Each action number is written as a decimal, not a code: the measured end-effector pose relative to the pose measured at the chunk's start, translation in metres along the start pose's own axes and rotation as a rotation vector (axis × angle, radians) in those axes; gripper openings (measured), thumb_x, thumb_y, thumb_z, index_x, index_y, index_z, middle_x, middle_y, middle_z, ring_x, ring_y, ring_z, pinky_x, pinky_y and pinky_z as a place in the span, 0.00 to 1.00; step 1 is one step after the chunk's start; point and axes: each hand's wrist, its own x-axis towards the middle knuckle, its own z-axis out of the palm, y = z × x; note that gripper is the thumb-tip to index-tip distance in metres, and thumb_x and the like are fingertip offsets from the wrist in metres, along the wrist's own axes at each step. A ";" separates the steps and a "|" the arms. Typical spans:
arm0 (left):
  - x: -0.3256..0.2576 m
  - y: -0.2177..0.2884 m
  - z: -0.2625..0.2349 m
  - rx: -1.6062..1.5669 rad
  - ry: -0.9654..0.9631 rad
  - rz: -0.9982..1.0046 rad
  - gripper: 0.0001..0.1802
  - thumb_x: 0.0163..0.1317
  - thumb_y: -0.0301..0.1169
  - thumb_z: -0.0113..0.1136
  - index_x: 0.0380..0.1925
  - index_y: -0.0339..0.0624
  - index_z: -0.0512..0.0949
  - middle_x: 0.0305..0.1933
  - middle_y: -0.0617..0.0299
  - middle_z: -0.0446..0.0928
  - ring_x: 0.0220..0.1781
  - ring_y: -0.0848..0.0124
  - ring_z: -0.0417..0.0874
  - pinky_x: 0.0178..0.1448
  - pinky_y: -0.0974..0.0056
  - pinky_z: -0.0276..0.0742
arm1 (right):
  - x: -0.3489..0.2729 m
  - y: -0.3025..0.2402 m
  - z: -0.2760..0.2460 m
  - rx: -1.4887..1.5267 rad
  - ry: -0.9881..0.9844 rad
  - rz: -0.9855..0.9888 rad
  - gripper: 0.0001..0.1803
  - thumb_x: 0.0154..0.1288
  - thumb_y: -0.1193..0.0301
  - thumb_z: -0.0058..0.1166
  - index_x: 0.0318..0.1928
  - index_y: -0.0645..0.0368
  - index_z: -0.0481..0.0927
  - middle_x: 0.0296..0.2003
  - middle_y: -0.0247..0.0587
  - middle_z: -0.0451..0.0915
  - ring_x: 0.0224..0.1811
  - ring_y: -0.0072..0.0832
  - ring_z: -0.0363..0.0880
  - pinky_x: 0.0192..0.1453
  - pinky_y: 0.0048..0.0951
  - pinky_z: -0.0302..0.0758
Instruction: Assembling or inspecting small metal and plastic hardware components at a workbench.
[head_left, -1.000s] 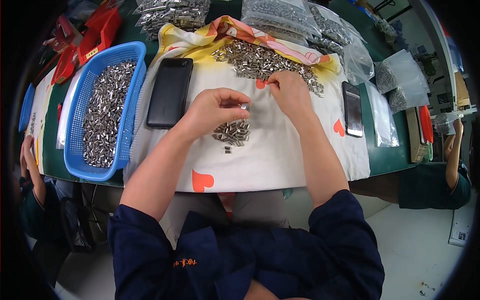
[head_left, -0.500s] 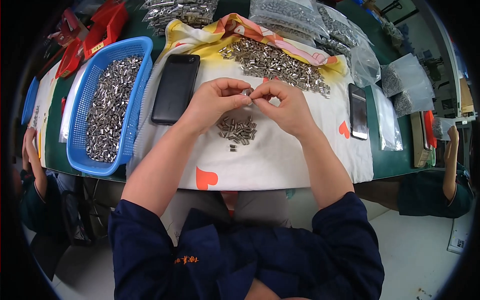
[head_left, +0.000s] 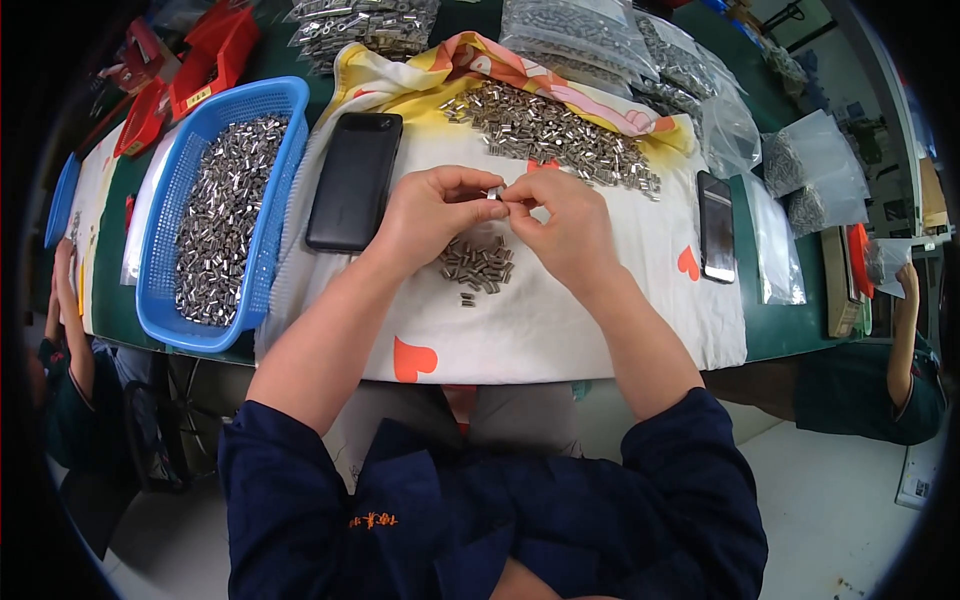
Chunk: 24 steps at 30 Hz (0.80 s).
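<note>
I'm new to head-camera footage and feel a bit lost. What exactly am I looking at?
There is no machine: these are a person's own bare hands. A wide fisheye camera worn on the head looks down, so straight edges bend near the rim. The left hand pinches a small shiny metal piece; the right hand meets it there, though its exact grip is hard to see. On the white cloth lie a small heap of metal pieces, a larger heap farther off, and a black slab. A blue basket at left holds more pieces.
</note>
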 end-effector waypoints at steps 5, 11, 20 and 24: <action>-0.002 0.008 0.000 -0.156 -0.027 -0.034 0.15 0.50 0.24 0.60 0.40 0.34 0.74 0.34 0.61 0.77 0.35 0.79 0.76 0.39 0.75 0.71 | 0.001 -0.003 -0.010 0.294 -0.063 0.291 0.04 0.47 0.77 0.53 0.28 0.62 0.77 0.26 0.37 0.77 0.27 0.25 0.75 0.32 0.22 0.71; -0.002 0.005 -0.001 -0.180 -0.049 -0.045 0.15 0.50 0.24 0.60 0.40 0.35 0.75 0.34 0.62 0.77 0.35 0.79 0.75 0.39 0.76 0.71 | 0.002 0.000 -0.014 0.354 -0.074 0.280 0.05 0.48 0.77 0.53 0.29 0.61 0.78 0.25 0.36 0.77 0.25 0.23 0.73 0.31 0.22 0.70; 0.002 0.002 0.001 -0.087 -0.034 0.011 0.14 0.50 0.23 0.59 0.40 0.32 0.74 0.34 0.60 0.78 0.36 0.78 0.77 0.41 0.75 0.73 | -0.001 -0.001 -0.007 0.001 -0.052 0.048 0.04 0.47 0.77 0.53 0.26 0.61 0.77 0.25 0.40 0.76 0.27 0.33 0.75 0.32 0.27 0.71; 0.000 0.000 0.001 -0.035 -0.011 0.046 0.14 0.51 0.22 0.59 0.40 0.31 0.74 0.34 0.59 0.78 0.36 0.78 0.77 0.40 0.75 0.73 | -0.003 -0.002 -0.001 -0.038 -0.025 0.023 0.05 0.46 0.77 0.53 0.28 0.60 0.77 0.24 0.40 0.76 0.27 0.35 0.75 0.31 0.29 0.71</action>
